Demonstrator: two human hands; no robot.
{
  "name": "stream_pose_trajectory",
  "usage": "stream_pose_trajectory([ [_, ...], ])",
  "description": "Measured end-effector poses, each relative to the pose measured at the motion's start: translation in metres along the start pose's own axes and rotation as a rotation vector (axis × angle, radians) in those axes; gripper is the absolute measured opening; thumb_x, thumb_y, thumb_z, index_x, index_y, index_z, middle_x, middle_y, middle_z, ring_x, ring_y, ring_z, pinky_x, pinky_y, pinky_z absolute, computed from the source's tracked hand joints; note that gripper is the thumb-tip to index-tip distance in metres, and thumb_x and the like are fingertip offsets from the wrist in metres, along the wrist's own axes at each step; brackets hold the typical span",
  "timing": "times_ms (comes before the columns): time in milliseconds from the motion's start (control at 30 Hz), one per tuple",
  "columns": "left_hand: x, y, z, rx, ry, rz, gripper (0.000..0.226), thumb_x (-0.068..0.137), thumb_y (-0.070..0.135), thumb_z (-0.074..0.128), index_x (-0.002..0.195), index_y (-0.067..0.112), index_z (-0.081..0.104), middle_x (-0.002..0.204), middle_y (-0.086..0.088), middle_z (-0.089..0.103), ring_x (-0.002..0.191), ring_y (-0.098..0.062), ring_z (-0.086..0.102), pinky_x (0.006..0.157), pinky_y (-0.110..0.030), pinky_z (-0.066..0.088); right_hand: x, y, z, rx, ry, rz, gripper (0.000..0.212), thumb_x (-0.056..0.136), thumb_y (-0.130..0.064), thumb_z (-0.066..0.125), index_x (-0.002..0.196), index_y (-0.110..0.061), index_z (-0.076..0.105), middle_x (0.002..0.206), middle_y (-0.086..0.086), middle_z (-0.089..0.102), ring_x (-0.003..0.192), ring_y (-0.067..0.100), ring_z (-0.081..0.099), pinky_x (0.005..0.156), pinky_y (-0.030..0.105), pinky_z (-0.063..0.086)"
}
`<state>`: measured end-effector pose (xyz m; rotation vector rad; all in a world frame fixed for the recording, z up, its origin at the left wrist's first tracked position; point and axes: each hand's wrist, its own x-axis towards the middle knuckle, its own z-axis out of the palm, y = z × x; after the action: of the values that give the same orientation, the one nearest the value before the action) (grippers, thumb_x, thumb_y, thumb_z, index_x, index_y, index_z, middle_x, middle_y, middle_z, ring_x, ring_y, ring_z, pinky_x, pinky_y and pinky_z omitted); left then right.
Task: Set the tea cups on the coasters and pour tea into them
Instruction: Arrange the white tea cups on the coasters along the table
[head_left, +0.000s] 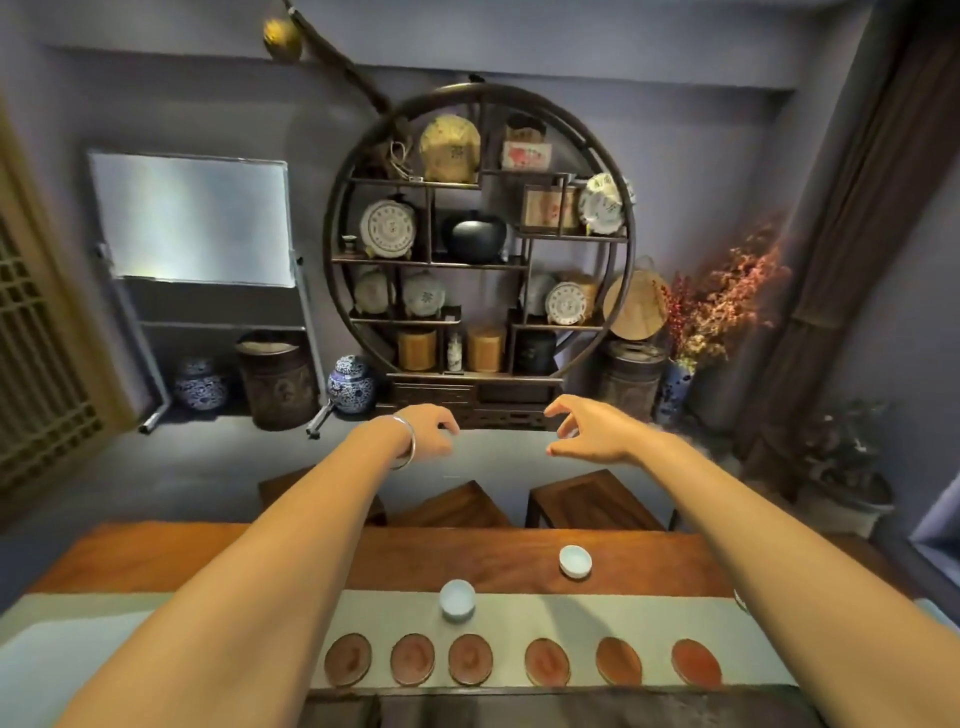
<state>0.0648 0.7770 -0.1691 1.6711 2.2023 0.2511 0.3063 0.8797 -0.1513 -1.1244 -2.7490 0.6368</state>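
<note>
Two pale celadon tea cups stand on the wooden table (156, 556). One cup (457, 598) sits at the far edge of the light table runner (571, 618); the other cup (575, 560) rests on bare wood farther back and to the right. Several round reddish-brown coasters (470, 659) lie in a row along the near side of the runner, all bare. Both arms stretch forward, high above the table. My left hand (428, 431), with a silver bangle on its wrist, and my right hand (589, 428) hold nothing, fingers loosely curled and apart. No teapot is in view.
Three dark wooden stools (587, 501) stand beyond the table's far edge. A round display shelf (478, 234) with tea cakes and jars fills the back wall, with a whiteboard (192, 218) to its left and porcelain jars on the floor. A dark tray (519, 709) runs along the near edge.
</note>
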Motion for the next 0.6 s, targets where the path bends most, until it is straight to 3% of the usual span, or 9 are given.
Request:
stream_pose_trajectory([
  [167,0.012,-0.027,0.017,-0.064,0.001,-0.014,0.039,0.083,0.021,0.055,0.121,0.021,0.054,0.125,-0.005,0.053,0.1,-0.019,0.05,0.079,-0.028,0.04,0.025,-0.009,0.028,0.005,-0.018,-0.01,0.059,0.085,-0.037,0.069,0.136,-0.021,0.044,0.116,0.004,0.063,0.102,0.02,0.06,0.086,0.031,0.048],
  [400,0.03,-0.063,0.07,-0.232,-0.039,-0.014,0.039,0.085,0.023,0.057,0.124,0.021,0.053,0.119,-0.006,0.061,0.099,-0.021,0.057,0.082,-0.029,0.046,0.053,-0.009,0.092,0.065,-0.098,-0.012,0.056,0.088,-0.031,0.067,0.136,-0.02,0.043,0.126,0.008,0.058,0.105,0.021,0.057,0.09,0.032,0.048],
  [600,0.038,-0.1,0.135,-0.333,-0.107,-0.085,0.035,0.083,0.022,0.057,0.118,0.023,0.057,0.113,-0.003,0.063,0.093,-0.017,0.058,0.077,-0.024,0.043,0.065,0.009,0.16,0.084,-0.205,0.003,0.056,0.087,-0.031,0.068,0.135,-0.02,0.044,0.125,0.004,0.058,0.096,0.012,0.051,0.08,0.023,0.038],
])
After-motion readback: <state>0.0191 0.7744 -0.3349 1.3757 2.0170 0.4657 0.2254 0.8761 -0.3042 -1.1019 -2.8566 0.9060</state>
